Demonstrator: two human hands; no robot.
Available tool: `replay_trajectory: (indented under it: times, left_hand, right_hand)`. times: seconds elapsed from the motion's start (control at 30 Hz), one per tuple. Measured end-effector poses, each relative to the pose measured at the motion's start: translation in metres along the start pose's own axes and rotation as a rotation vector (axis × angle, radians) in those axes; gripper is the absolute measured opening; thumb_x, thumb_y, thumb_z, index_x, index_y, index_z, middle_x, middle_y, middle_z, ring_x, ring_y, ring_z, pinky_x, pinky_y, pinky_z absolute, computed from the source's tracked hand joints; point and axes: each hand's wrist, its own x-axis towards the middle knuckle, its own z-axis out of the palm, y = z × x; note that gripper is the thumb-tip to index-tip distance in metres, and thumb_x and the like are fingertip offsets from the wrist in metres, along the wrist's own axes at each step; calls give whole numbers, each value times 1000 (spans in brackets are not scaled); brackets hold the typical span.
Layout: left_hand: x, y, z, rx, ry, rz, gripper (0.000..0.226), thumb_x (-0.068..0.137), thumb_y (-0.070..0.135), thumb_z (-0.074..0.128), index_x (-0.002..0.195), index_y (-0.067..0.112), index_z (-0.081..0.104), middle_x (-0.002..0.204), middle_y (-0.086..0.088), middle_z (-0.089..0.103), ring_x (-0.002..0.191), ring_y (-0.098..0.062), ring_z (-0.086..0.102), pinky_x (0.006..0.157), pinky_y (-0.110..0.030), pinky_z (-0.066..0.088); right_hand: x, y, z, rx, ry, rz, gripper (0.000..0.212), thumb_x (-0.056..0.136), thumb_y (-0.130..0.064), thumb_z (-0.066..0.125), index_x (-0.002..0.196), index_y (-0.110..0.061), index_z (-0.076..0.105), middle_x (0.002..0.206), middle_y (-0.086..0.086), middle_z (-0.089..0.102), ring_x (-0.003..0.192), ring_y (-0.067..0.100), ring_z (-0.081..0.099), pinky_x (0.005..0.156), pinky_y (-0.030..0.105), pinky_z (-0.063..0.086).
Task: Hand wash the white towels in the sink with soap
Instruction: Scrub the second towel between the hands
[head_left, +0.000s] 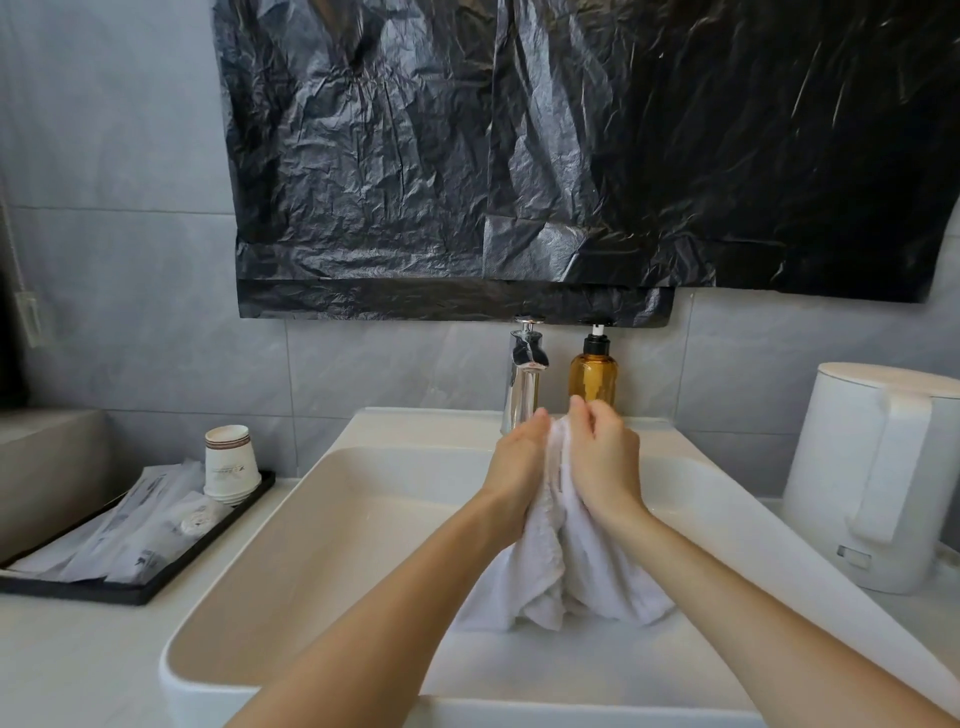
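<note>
A white towel (582, 566) hangs bunched between both my hands over the white rectangular sink (322, 525). My left hand (519, 462) grips its upper part from the left. My right hand (602, 457) grips it from the right, fingers curled into the cloth. The towel's lower folds reach the basin floor. Behind my hands stand the chrome tap (525, 374) and an amber soap pump bottle (593, 371).
A black tray (156, 577) with wrapped packets and stacked paper cups (230, 462) lies left of the sink. A white kettle (878, 473) stands at the right. Black plastic sheeting (571, 156) covers the wall above the tap.
</note>
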Motion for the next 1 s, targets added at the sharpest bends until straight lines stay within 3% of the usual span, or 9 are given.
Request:
replay_trajectory:
  times: [0.13,0.2,0.3,0.43,0.57,0.63,0.73,0.87,1.0]
  left_hand:
    - [5,-4,-5,47,13,52,32,104,20,40,87,1,60,54,5,59,57,-11,57,50,-17,46]
    - [4,-3,-7,42,27,39,33,104,23,41,84,7,62,58,3,62,59,-13,60,53,-20,48]
    - [1,-1,-4,12,-3,8,40,105,32,39,103,5,68,80,-9,72,74,-18,70,65,-27,54]
    - [3,-6,-8,72,-6,69,30,104,20,41,81,13,59,57,4,61,54,-6,60,52,-19,48]
    - [1,-2,-4,-2,-7,20,41,105,35,39,115,6,65,94,-12,74,87,-20,72,76,-31,57]
    - [-1,-2,-3,16,-26,27,41,105,35,39,119,5,64,87,-8,74,83,-18,71,73,-28,56]
    - [2,-5,-8,69,3,84,36,105,26,39,87,6,63,54,6,59,59,-13,57,52,-17,46]
    - [-1,-1,-3,6,-21,24,44,105,37,38,106,6,68,89,-12,74,86,-24,71,73,-31,55]
    - [1,-5,-6,53,-3,88,33,104,26,41,77,15,56,56,6,61,60,-11,58,53,-18,47]
  right_hand:
    - [-27,-6,-1,13,-144,-319,40,99,-17,51,64,-31,36,47,-9,37,46,5,39,46,17,25]
    - [-16,-4,1,26,-154,-233,40,99,-21,52,62,-24,38,48,-9,38,48,6,35,48,21,26]
    - [-1,-3,2,45,-30,9,40,100,-25,48,62,-16,38,55,-2,42,56,12,39,53,28,29]
    - [-27,-7,-1,18,-153,-301,40,99,-18,50,64,-29,35,50,-9,35,47,7,36,45,20,25]
    - [-2,-3,-1,52,-17,2,41,100,-22,47,61,-21,37,54,-3,41,52,7,40,48,23,27]
    - [-12,-4,-2,41,-41,-115,39,100,-21,47,63,-25,37,54,-6,41,50,5,42,47,22,27]
    - [-31,-10,-3,19,-159,-334,41,99,-16,50,65,-33,34,49,-10,34,46,4,38,45,20,25]
    - [-4,-5,-2,119,-28,18,41,100,-23,47,61,-18,37,54,-5,39,53,6,36,52,25,28]
    - [-26,-7,-2,61,-167,-259,39,100,-20,50,63,-27,36,51,-9,37,49,6,37,48,21,27]
